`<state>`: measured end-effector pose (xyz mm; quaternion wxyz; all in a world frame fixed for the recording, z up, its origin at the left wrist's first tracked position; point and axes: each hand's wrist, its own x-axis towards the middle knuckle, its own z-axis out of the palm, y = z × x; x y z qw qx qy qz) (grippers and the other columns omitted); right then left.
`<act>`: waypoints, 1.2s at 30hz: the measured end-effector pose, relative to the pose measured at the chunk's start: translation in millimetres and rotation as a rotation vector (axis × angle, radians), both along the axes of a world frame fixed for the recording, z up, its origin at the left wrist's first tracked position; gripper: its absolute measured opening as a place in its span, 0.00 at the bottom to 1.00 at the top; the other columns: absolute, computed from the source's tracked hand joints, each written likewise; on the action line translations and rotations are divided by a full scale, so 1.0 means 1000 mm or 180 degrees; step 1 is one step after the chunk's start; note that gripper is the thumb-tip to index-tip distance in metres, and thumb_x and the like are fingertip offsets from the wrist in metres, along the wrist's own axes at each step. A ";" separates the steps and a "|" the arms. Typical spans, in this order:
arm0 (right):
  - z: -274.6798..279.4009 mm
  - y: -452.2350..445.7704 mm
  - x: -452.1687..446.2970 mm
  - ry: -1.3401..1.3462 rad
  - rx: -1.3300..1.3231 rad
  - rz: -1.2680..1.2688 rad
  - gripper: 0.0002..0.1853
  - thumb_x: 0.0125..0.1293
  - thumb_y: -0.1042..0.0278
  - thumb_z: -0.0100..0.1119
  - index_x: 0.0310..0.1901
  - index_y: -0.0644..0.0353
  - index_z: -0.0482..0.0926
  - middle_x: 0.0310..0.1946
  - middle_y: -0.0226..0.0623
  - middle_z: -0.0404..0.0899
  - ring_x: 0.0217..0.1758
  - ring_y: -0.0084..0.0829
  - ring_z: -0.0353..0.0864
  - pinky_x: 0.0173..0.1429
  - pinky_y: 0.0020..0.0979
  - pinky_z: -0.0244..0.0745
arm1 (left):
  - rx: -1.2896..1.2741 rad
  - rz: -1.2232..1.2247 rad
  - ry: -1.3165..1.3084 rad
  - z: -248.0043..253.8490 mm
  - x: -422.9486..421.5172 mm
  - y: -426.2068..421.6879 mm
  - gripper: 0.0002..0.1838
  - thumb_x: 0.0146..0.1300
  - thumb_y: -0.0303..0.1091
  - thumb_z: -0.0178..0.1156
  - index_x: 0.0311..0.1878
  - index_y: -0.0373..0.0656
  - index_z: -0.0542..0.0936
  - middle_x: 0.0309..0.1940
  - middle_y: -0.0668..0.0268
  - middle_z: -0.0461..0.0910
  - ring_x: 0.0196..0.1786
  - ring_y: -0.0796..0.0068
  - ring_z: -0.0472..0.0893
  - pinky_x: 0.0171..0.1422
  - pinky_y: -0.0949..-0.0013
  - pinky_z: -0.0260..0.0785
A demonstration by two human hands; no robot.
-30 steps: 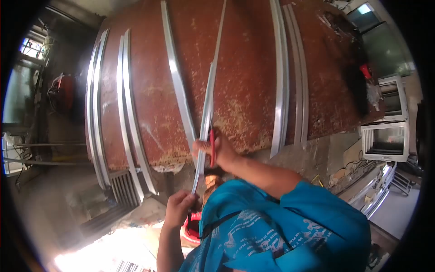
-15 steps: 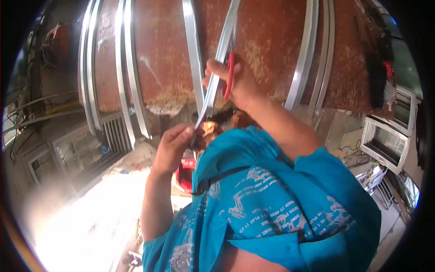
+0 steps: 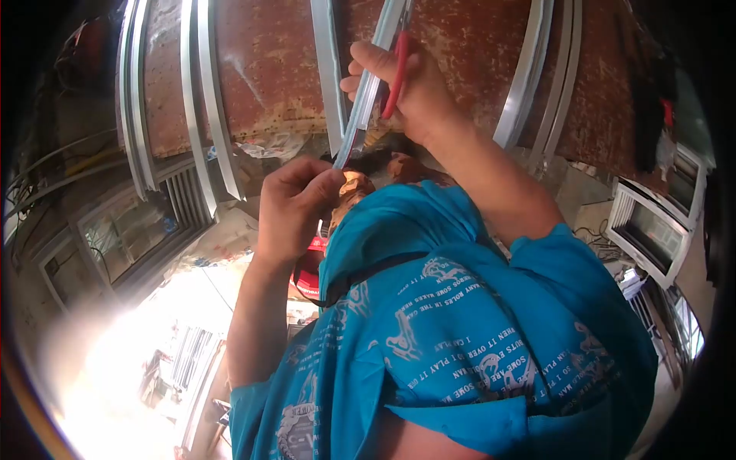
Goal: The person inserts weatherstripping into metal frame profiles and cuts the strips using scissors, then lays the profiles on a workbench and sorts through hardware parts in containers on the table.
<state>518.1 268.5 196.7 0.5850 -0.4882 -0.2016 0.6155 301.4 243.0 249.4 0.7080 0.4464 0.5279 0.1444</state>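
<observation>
A long silvery aluminium profile [image 3: 369,90] slants down toward my body from the worn red-brown board. My right hand [image 3: 425,96] grips it partway along, thumb lying across its face. Hooked in that same hand is a red handle [image 3: 398,77], apparently of scissors, whose blades run up beside the profile and are mostly hidden. At the profile's lower end, my left hand [image 3: 295,203] is closed in a pinch, fingertips turned away from view. A dark narrow edge shows on the profile just above that pinch.
The red-brown board [image 3: 268,69] carries more metal profiles [image 3: 201,92] at left, one beside the held piece, and others [image 3: 525,77] at right. Their ends overhang its near edge. Framed window units [image 3: 652,226] stand at both sides. A red object [image 3: 307,280] sits below my left hand.
Both hands and the held profile have shifted upward in view, the left hand most near the profile's lower end. The view has tilted slightly. Both grips stay closed.
</observation>
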 end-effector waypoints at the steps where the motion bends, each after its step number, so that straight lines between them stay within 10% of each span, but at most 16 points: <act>1: 0.000 -0.001 0.000 0.0001 -0.0001 -0.0015 0.29 0.59 0.52 0.75 0.50 0.69 0.75 0.39 0.46 0.81 0.40 0.39 0.88 0.47 0.38 0.85 | -0.0023 -0.0023 -0.0014 0.000 0.005 -0.002 0.10 0.69 0.35 0.64 0.36 0.38 0.81 0.20 0.71 0.74 0.21 0.83 0.69 0.26 0.77 0.60; 13: 0.003 -0.001 -0.009 0.0251 0.0120 -0.0108 0.27 0.61 0.53 0.74 0.49 0.69 0.77 0.38 0.43 0.81 0.41 0.39 0.88 0.45 0.37 0.85 | 0.0480 0.0006 0.0703 0.018 0.033 0.004 0.11 0.67 0.34 0.65 0.41 0.32 0.82 0.26 0.66 0.80 0.29 0.80 0.78 0.35 0.74 0.70; 22: 0.013 0.004 -0.018 0.0316 0.0022 -0.0218 0.19 0.67 0.62 0.67 0.48 0.65 0.71 0.32 0.36 0.80 0.31 0.32 0.85 0.30 0.31 0.82 | 0.2768 0.0493 0.0701 -0.046 0.024 -0.053 0.26 0.59 0.18 0.67 0.60 0.37 0.70 0.44 0.64 0.80 0.45 0.77 0.80 0.54 0.74 0.72; 26: 0.002 0.001 -0.013 0.0145 -0.0119 -0.0175 0.18 0.66 0.62 0.67 0.47 0.67 0.73 0.32 0.42 0.83 0.32 0.35 0.87 0.31 0.33 0.85 | 0.2471 0.1293 0.0289 -0.045 0.024 -0.046 0.23 0.58 0.15 0.65 0.55 0.38 0.72 0.42 0.63 0.80 0.41 0.75 0.84 0.49 0.72 0.78; 31: -0.004 -0.001 -0.015 0.0236 -0.0085 -0.0085 0.15 0.67 0.65 0.64 0.46 0.68 0.74 0.30 0.46 0.83 0.30 0.37 0.86 0.29 0.35 0.85 | 0.3321 0.0345 0.1463 -0.046 0.013 -0.032 0.10 0.55 0.18 0.63 0.39 0.42 0.79 0.38 0.59 0.82 0.40 0.53 0.83 0.47 0.60 0.75; 36: 0.001 0.000 -0.010 0.0345 -0.0035 -0.0069 0.14 0.67 0.66 0.64 0.46 0.67 0.73 0.29 0.45 0.83 0.29 0.36 0.86 0.26 0.34 0.83 | 0.3284 0.0347 0.1488 -0.051 0.008 -0.032 0.10 0.60 0.20 0.64 0.45 0.38 0.81 0.42 0.62 0.84 0.43 0.69 0.83 0.50 0.67 0.75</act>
